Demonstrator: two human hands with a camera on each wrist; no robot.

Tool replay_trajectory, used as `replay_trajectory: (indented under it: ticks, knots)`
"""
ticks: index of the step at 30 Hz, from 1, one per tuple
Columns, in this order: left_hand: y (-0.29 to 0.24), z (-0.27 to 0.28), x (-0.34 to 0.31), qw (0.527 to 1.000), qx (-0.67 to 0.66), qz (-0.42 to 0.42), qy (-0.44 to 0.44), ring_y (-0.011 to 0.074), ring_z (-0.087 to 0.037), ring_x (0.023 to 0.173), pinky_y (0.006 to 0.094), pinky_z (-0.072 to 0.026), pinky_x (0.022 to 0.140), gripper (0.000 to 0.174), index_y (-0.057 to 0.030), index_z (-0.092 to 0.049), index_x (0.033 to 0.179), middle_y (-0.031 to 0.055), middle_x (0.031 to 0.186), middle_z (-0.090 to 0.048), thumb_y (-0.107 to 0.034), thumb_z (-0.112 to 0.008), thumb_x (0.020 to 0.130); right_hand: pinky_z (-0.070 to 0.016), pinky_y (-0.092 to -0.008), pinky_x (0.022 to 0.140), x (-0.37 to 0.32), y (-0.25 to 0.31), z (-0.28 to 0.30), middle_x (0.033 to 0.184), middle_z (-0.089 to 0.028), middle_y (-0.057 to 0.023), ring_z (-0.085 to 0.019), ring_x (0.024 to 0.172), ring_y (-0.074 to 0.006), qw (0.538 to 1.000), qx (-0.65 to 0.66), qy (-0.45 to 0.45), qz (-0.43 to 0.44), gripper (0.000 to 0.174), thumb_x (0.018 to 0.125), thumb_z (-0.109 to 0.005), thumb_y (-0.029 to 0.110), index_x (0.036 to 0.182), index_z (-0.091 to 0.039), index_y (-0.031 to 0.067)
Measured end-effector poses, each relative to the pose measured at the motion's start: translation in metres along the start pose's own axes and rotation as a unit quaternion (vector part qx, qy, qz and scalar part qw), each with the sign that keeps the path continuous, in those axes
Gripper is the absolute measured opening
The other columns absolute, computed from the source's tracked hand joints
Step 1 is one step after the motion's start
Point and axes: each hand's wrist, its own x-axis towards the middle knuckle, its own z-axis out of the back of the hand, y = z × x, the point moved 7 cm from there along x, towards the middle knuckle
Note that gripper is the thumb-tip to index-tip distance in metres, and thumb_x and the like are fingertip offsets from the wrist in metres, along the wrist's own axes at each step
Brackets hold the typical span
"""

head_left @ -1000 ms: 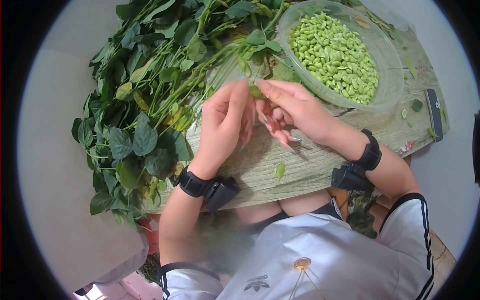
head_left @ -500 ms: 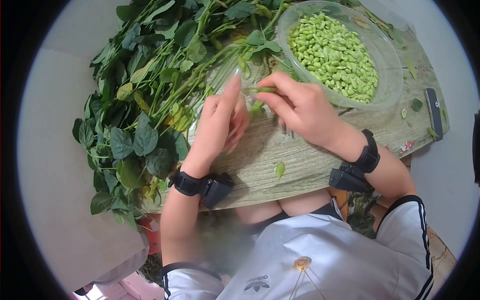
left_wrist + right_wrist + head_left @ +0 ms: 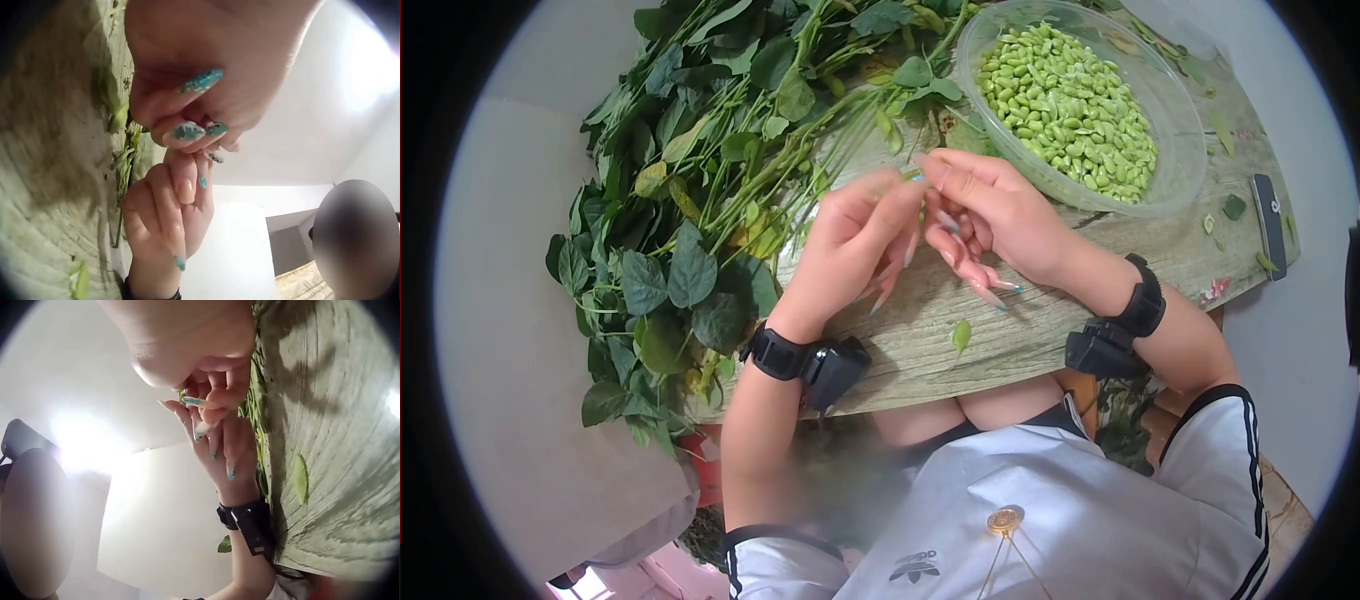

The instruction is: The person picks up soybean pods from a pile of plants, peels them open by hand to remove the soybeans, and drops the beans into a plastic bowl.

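In the head view the left hand (image 3: 862, 236) and right hand (image 3: 1006, 214) meet fingertip to fingertip above the table. Both pinch a small green pod (image 3: 911, 174), mostly covered by thumbs and fingers. A sliver of the pod (image 3: 182, 395) shows between the fingertips in the right wrist view. The other fingers of each hand hang loosely bent below. Just behind the right hand stands a clear round tub (image 3: 1190, 165) holding shelled green beans (image 3: 1065, 115). The left wrist view shows the left hand (image 3: 206, 69) over the right hand (image 3: 165, 219), hiding what they pinch.
Leafy stalks (image 3: 690, 270) cover the table's left and back. A loose pod (image 3: 961, 336) lies near the front edge of the wooden table (image 3: 900, 365). At the right are a dark flat object (image 3: 1268, 228) and scattered green scraps. The person's lap is below the edge.
Half a second ago the hands were slightly apart, the right one pinching a pod and the left thumb raised. Their fingertips have come together, and the left thumb has lowered onto the pod.
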Motion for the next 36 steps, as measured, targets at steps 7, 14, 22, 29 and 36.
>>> replay_trajectory:
  ticks: [7,14,22,29,36]
  knots:
    - [0.009,0.002,0.001,1.000,-0.014,0.018,-0.005,0.0053,-0.042,0.037,0.0201,-0.0302,0.034,0.025,-0.0006,-0.056,0.092,-0.0015,0.055,-0.048,-0.021,-0.046,0.103,-0.0368,-0.0221,0.030,0.000,-0.002,0.001,0.063,-0.054,-0.0086,-0.054,0.038,-0.0151,1.000,-0.001,0.002,-0.005,0.033,0.105,-0.037,0.036,0.091,-0.044,0.0066]
    - [-0.021,0.032,0.001,0.991,0.017,-0.078,-0.109,0.0076,-0.046,0.038,0.0198,-0.0334,0.034,0.022,0.0025,-0.059,0.098,0.0016,0.060,-0.053,-0.016,-0.047,0.102,-0.0423,-0.0225,0.034,0.003,0.000,0.008,0.070,-0.056,-0.0072,-0.059,0.045,-0.0151,0.998,0.012,-0.054,0.035,0.033,0.105,-0.034,0.037,0.096,-0.043,0.0066]
    - [-0.101,-0.012,0.035,0.941,0.219,-0.242,-0.089,0.0040,-0.055,0.058,0.0171,-0.0409,0.043,0.030,0.0006,-0.059,0.124,0.0072,0.102,-0.064,-0.015,-0.053,0.099,-0.0467,-0.0271,0.037,0.005,-0.009,0.005,0.070,-0.057,-0.0080,-0.062,0.049,-0.0197,0.998,-0.049,-0.029,0.000,0.033,0.104,-0.039,0.034,0.097,-0.048,0.0036]
    - [-0.094,0.018,0.042,0.939,0.242,-0.211,-0.127,0.0073,-0.062,0.073,0.0183,-0.0471,0.050,0.036,-0.0032,-0.057,0.129,0.0070,0.118,-0.064,-0.019,-0.057,0.097,-0.0481,-0.0271,0.037,0.003,-0.005,0.008,0.061,-0.055,-0.0070,-0.062,0.045,-0.0183,0.995,-0.094,-0.039,0.017,0.038,0.102,-0.045,0.033,0.090,-0.053,-0.0018]
    - [-0.053,0.096,0.018,0.935,0.245,-0.105,-0.235,0.0054,-0.058,0.070,0.0175,-0.0443,0.053,0.032,-0.0047,-0.061,0.123,0.0052,0.115,-0.066,-0.024,-0.055,0.098,-0.0481,-0.0229,0.046,-0.006,0.000,-0.011,0.068,-0.059,-0.0044,-0.058,0.050,-0.0109,0.968,-0.242,0.038,0.049,0.033,0.101,-0.048,0.032,0.116,-0.057,0.0035]
